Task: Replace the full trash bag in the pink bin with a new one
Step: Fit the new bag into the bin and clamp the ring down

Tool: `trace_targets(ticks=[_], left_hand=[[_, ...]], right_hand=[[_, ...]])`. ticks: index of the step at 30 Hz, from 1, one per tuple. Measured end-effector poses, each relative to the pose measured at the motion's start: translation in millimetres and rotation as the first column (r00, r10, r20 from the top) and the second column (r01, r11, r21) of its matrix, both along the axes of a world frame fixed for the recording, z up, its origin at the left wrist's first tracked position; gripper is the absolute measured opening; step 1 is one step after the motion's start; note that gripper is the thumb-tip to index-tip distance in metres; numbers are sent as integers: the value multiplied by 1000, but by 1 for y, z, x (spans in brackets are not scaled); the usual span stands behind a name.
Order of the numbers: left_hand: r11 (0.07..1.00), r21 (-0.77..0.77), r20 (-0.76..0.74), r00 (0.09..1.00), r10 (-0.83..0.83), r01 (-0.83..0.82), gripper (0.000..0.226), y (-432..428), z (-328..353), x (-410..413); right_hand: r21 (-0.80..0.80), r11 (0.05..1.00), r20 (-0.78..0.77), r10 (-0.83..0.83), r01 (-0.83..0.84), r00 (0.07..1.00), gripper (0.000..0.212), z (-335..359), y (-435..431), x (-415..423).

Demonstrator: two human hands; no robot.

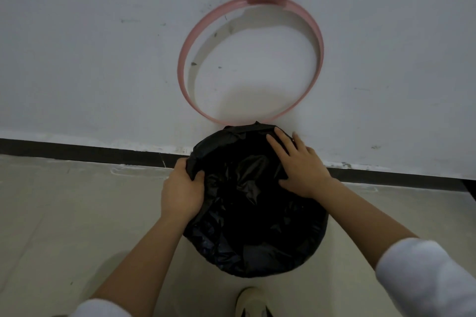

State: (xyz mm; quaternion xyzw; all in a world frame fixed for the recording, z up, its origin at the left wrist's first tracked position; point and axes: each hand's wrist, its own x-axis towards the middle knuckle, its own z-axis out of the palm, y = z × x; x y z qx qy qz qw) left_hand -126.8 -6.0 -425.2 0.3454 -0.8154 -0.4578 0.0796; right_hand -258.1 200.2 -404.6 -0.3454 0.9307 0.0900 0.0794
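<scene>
Trash bag (pixel 255 203) rim pinched by left hand (pixel 181 193).

black plastic trash bag (pixel 253 203) on beige floor (pixel 64 213) | pink round plastic ring lid (pixel 251 59) behind it, against white wall (pixel 103 46) | shoe (pixel 251 302) before it

Black trash bag (pixel 255 203), pink ring (pixel 251 56), white wall (pixel 103 46), beige floor (pixel 64 213).
</scene>
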Motion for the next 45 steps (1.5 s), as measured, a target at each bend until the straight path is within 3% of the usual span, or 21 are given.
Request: trace_targets(ticks=[3, 5, 8, 10, 15, 18, 20, 22, 24, 28, 30, 34, 36, 39, 42, 45], left_hand=[[1000, -27, 32, 999, 8, -7, 27, 0, -2, 0], [999, -38, 46, 999, 14, -12, 24, 0, -3, 0], [1000, -15, 67, 998, 21, -20, 19, -1, -2, 1], [1000, 21, 75, 997, 11, -12, 19, -2, 2, 3], [985, 167, 62, 997, -55, 44, 35, -6, 20, 3], [987, 161, 24, 999, -26, 22, 40, -10, 27, 7], [992, 124, -41, 999, 6, -1, 35, -12, 31, 14], [994, 105, -80, 996, 42, -34, 32, -13, 32, 21], [990, 133, -78, 995, 64, -54, 32, -16, 30, 28], [935, 353, -87, 993, 74, -39, 23, -18, 29, 38], [879, 476, -117, 987, 108, -40, 21, -17, 32, 40], [792, 604, -103, 977, 188, -89, 25, -19, 31, 38], [738, 666, -97, 968, 230, -109, 27, -21, 31, 34], [680, 720, -87, 955, 284, -136, 23, -23, 32, 27], [644, 753, -80, 954, 289, -133, 18, -21, 35, 23], [572, 809, -67, 946, 318, -135, 23, -22, 36, 23]], right_hand=[[123, 992, -96, 19, -7, 995, 109, -7, 1, 1], [99, 995, -45, 12, -8, 999, 110, -6, 0, 1], [-110, 992, 172, -47, 67, 984, 105, 14, -1, 0], [-277, 951, 218, -76, 136, 973, 97, 36, -3, 0], [-642, 752, 68, -140, 151, 988, 71, 107, -16, -5], [-800, 584, 9, -218, 137, 976, 54, 144, -30, -6], [-876, 476, -56, -265, 81, 963, 53, 166, -43, -9], [-898, 436, -82, -287, 54, 954, 58, 185, -59, -15], [-865, 491, -50, -297, 108, 954, 60, 202, -76, -22], [-675, 721, -93, -297, 159, 950, 50, 210, -88, -30], [-689, 709, -74, -277, 152, 958, 41, 208, -84, -25], [-811, 576, -26, -208, 101, 978, 11, 204, -61, -1], [-839, 523, 109, -106, 149, 988, 6, 200, -46, 19], [-767, 595, 315, 25, 239, 949, 14, 189, -18, 45], [-643, 695, 551, 127, 323, 825, 32, 173, 11, 66], [-509, 751, 746, 141, 421, 650, 34, 147, 33, 83]])
